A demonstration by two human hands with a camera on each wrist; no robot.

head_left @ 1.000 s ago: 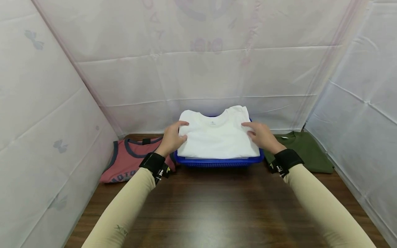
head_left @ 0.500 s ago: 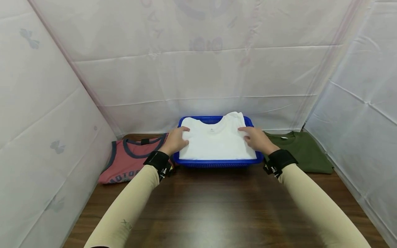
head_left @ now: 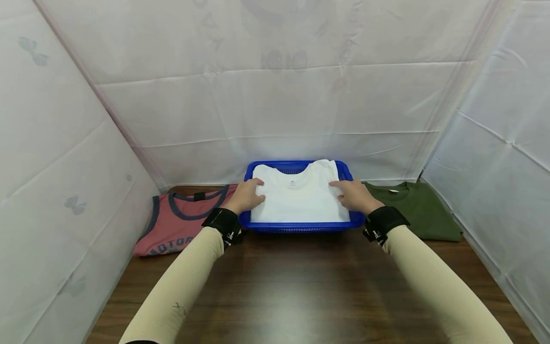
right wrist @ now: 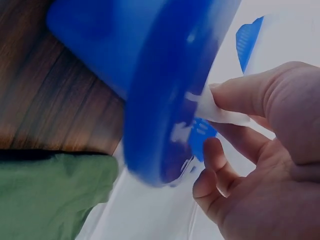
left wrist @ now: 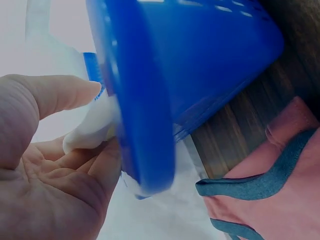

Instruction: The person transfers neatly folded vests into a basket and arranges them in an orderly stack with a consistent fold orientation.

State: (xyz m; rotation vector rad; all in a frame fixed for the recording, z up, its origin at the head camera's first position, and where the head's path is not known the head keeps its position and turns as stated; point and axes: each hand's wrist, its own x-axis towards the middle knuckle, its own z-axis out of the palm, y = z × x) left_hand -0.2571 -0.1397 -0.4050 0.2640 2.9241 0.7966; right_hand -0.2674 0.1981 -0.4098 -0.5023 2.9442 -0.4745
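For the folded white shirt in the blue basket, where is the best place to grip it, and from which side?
Probably at its two side edges, one hand per side, coming from the near side. The folded white shirt lies flat and nearly fills the blue basket, so only the edges give purchase. The left hand and right hand pinch those edges now, thumbs on top.

White folded shirt (head_left: 301, 203), blue basket (head_left: 301, 224) — red tank top (head_left: 178, 224) trimmed grey-blue, green shirt (head_left: 418, 210), dark wood table (head_left: 301, 286).

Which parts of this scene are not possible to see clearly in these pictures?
- Basket inside: head view, covered by white shirt.
- Shirt label: too small.
- Pink top lettering: partly hidden by left hand wrist.
- Right hand fingertips: right wrist view, behind blurred basket rim.
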